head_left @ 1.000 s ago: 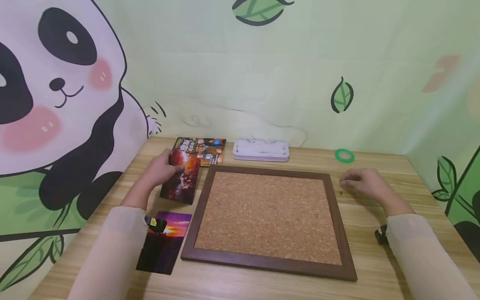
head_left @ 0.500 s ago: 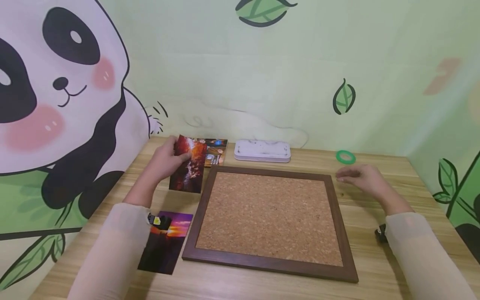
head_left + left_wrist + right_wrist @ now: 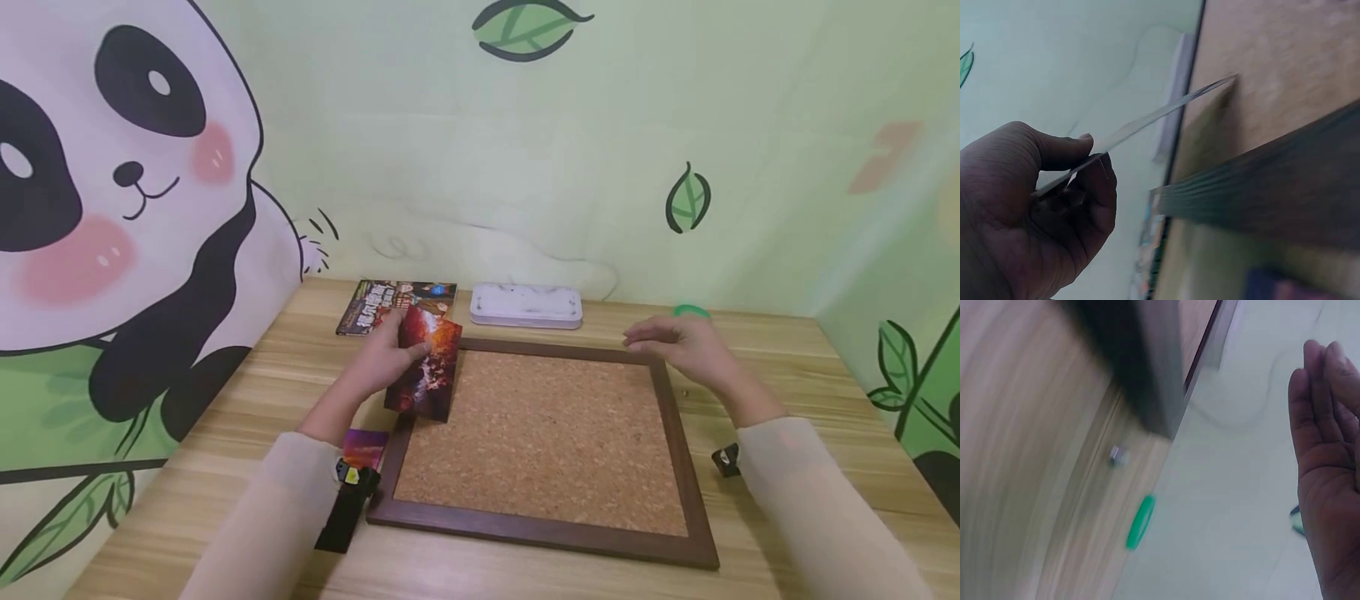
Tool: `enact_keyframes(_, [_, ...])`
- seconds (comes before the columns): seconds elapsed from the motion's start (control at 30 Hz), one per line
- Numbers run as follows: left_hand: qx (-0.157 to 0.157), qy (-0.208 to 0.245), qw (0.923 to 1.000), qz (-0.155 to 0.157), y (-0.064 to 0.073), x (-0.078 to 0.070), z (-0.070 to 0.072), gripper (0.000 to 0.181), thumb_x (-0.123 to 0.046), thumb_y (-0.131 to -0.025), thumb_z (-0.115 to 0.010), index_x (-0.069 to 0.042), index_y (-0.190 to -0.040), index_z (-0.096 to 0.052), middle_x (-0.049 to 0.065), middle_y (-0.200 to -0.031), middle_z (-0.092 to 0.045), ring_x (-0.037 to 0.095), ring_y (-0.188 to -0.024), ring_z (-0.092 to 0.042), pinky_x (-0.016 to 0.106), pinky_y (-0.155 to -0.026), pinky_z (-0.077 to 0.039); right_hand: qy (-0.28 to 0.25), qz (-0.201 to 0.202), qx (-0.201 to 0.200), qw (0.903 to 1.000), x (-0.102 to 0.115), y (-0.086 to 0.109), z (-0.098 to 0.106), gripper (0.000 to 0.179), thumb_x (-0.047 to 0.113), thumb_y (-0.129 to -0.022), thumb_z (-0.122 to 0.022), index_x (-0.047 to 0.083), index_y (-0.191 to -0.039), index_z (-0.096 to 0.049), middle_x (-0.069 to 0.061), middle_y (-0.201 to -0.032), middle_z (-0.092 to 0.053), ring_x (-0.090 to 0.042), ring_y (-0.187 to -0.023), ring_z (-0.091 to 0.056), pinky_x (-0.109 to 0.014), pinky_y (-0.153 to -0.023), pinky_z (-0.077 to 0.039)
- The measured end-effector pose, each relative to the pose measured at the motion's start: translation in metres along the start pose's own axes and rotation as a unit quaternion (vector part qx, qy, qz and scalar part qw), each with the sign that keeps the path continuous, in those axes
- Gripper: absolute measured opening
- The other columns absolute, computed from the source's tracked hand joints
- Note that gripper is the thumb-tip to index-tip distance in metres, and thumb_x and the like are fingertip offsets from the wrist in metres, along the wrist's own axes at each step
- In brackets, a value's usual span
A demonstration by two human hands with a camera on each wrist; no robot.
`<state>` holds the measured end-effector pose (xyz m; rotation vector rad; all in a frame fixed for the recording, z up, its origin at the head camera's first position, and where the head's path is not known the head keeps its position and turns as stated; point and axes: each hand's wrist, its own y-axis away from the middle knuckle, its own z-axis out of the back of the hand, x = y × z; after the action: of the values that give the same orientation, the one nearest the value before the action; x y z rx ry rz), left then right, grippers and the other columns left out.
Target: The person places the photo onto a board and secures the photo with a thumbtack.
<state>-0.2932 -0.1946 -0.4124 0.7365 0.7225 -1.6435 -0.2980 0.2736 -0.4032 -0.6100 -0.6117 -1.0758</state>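
My left hand (image 3: 388, 362) pinches a photo card (image 3: 431, 375) with a fiery red and dark picture, thumb on its face and fingers behind. The card is tilted over the left edge of a cork board (image 3: 547, 442) with a brown frame. Seen edge-on in the left wrist view, the card (image 3: 1141, 122) rises from between thumb and fingers. My right hand (image 3: 693, 354) hovers above the board's far right corner, fingers nearly straight and thumb close to them. Nothing shows between them in the right wrist view. A purple sunset photo (image 3: 363, 448) lies left of the board, partly hidden by my left wrist.
At the back left lies a colourful printed booklet (image 3: 367, 304). A flat white tin case (image 3: 525, 306) sits behind the board. A green tape roll (image 3: 1141, 522) lies at the back right, with a small shiny object (image 3: 1118, 456) near the board's frame.
The left hand has lifted the red photo card off the booklet and carried it right, over the board's left edge. The right hand has moved left toward the board's far corner.
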Motion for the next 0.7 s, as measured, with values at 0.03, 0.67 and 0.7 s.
enact_keyframes(0.03, [0.004,0.01,0.9999,0.006,0.001,0.002,-0.004,0.072,-0.022,-0.097,-0.067,0.004,-0.151,-0.028,0.029,-0.14,-0.048,0.041,-0.131,-0.047,0.054,-0.108,-0.038,-0.006,0.0,0.004,1.0,0.003,-0.002,-0.004,0.033,0.034,-0.093,-0.072,0.011,-0.116,-0.073,-0.002,-0.11,-0.075,-0.022,-0.106,-0.069,-0.042,-0.089,-0.055])
enact_keyframes(0.67, [-0.007,0.121,0.9909,0.059,0.012,0.0,-0.023,0.049,-0.023,-0.099,-0.064,-0.002,-0.139,-0.044,0.022,-0.132,-0.055,0.035,-0.119,-0.054,0.049,-0.101,-0.043,-0.066,0.069,0.14,0.9856,0.042,-0.025,-0.059,0.015,0.011,-0.095,-0.069,-0.002,-0.1,-0.075,-0.012,-0.093,-0.075,-0.031,-0.084,-0.071,-0.047,-0.074,-0.058])
enact_keyframes(0.7, [-0.001,0.133,0.989,0.064,0.012,0.0,-0.026,0.046,-0.021,-0.1,-0.062,-0.002,-0.138,-0.043,0.023,-0.133,-0.054,0.035,-0.119,-0.054,0.049,-0.101,-0.043,-0.057,0.071,0.14,0.986,0.046,-0.026,-0.061,0.015,0.012,-0.096,-0.069,-0.001,-0.099,-0.075,-0.01,-0.089,-0.075,-0.028,-0.082,-0.071,-0.047,-0.075,-0.058])
